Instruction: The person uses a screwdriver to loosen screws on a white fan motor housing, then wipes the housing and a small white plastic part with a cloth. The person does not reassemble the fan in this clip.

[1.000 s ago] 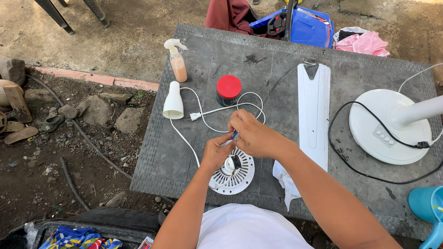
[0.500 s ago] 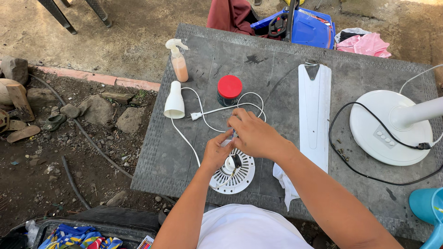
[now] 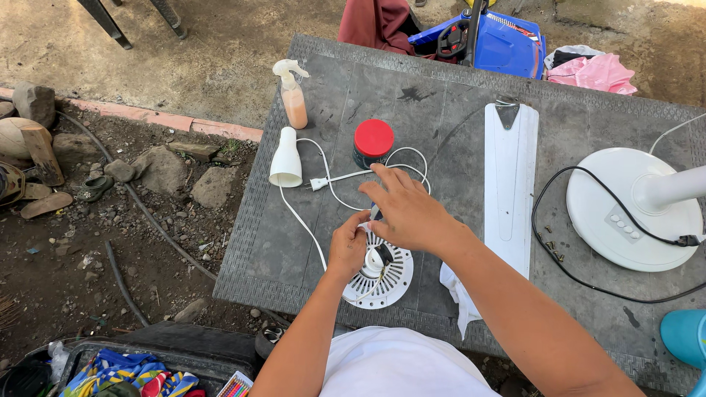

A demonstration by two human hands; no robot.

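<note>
Fan motor cover [image 3: 382, 276], white, round, slotted vents in a ring, lies flat on grey table [image 3: 441, 132] near its front edge. Left hand [image 3: 348, 246] rests on cover's left rim, fingers curled against it. Right hand [image 3: 408, 213] hovers over cover's top, fingers loosely bent, pinching a small dark part; grip detail hidden. White cord [image 3: 301, 220] runs just beside; red-lidded jar [image 3: 373, 142] behind.
</note>
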